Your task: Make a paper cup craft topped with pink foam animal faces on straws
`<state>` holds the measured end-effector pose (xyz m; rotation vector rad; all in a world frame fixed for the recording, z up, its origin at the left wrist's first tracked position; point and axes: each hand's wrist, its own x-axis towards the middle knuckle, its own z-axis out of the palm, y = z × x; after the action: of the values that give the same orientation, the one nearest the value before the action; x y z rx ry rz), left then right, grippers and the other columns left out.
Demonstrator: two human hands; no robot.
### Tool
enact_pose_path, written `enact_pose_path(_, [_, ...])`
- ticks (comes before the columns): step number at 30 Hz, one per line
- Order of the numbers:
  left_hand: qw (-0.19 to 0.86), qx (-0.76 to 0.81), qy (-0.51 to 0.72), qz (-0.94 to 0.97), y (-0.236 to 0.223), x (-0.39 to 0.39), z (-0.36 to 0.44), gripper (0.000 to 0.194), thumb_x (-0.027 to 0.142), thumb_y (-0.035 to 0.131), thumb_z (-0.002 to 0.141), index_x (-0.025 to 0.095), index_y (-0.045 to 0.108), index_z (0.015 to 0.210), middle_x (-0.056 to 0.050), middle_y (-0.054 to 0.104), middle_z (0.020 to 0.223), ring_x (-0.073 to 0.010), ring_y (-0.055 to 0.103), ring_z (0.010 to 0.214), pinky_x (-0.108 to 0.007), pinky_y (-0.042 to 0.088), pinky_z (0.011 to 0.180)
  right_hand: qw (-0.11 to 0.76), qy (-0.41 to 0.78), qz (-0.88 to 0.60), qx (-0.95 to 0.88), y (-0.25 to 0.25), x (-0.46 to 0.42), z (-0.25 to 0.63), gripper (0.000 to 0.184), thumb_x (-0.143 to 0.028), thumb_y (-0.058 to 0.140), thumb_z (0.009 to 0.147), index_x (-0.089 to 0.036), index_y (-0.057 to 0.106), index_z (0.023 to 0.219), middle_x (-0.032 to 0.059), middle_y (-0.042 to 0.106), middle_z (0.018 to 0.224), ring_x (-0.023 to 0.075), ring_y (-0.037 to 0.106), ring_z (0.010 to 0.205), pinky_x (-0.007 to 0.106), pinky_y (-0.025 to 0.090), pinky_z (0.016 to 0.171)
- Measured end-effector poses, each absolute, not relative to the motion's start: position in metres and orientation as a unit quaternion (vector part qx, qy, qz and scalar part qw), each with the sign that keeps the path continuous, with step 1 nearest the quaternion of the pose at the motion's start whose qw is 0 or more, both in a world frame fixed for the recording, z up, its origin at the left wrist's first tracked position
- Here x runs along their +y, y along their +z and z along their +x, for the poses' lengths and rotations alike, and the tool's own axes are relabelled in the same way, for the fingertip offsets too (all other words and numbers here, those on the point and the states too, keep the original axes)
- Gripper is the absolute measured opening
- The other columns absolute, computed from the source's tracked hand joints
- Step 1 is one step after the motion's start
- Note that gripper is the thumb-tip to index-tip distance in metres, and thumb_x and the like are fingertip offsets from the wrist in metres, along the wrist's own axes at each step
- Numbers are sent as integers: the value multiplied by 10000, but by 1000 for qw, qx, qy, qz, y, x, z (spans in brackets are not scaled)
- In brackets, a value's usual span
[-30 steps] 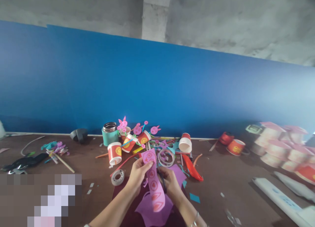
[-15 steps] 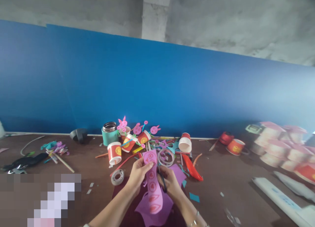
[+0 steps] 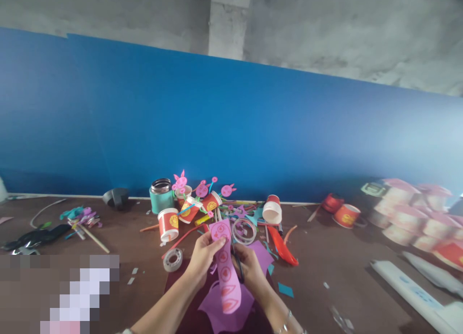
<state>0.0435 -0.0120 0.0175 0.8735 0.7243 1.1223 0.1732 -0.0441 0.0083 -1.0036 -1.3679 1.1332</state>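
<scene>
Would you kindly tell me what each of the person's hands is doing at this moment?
Left hand: closed, pinching the pink strip near its upper end.
Right hand: closed around the dark handles of the scissors.

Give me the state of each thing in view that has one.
Left hand: closed on pink strip
Right hand: holding scissors
Pink strip: drawn on, held
Scissors: blade opening unclear
Flask: upright, uncovered
White roll: lying flat
Purple sheet: partly hidden by strip
Teal scrap: flat
</scene>
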Motion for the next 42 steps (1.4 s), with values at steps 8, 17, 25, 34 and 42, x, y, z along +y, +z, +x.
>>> enact_pose_path(8, [695, 321, 500, 404, 18, -11, 42, 334, 400, 727, 648, 131, 618, 814, 0, 602, 577, -101, 522, 441, -218, 408, 462, 493, 454, -451, -589, 10, -44, 175, 232, -357, 610, 725, -168, 512, 633, -39, 487, 501, 83, 431, 429, 194, 356, 410])
enact_pose_path(17, [700, 318, 506, 391, 26, -10, 39, 350, 369, 760, 605, 131, 654, 837, -28, 672, 677, -131, 587, 551, -241, 447, 571, 475, 485, -478, -558, 13, -46, 174, 319, -454, 626, 715, -155, 533, 653, -46, 474, 399, 69, 398, 314, 185, 309, 335])
enact_pose_path(25, [670, 342, 508, 420, 21, -11, 43, 352, 452, 685, 691, 123, 649, 812, -12, 635, 603, -111, 543, 480, -205, 393, 471, 492, 504, -453, -547, 12, -46, 171, 270, -404, 638, 699, -162, 530, 647, -58, 476, 398, 68, 425, 338, 179, 345, 360])
enact_pose_path(34, [650, 368, 508, 429, 20, -11, 44, 418, 512, 714, 620, 126, 636, 761, -18, 629, 582, -125, 543, 451, -219, 405, 453, 497, 502, -448, -547, 16, -48, 168, 314, -443, 637, 705, -171, 514, 610, -56, 472, 405, 72, 428, 338, 189, 366, 361])
enact_pose_path(42, [634, 361, 515, 450, 18, -7, 41, 334, 438, 703, 669, 124, 645, 766, -11, 622, 633, -109, 528, 538, -208, 407, 535, 475, 489, -473, -558, 14, -47, 172, 351, -483, 633, 712, -153, 537, 638, -60, 457, 374, 64, 401, 310, 177, 309, 337])
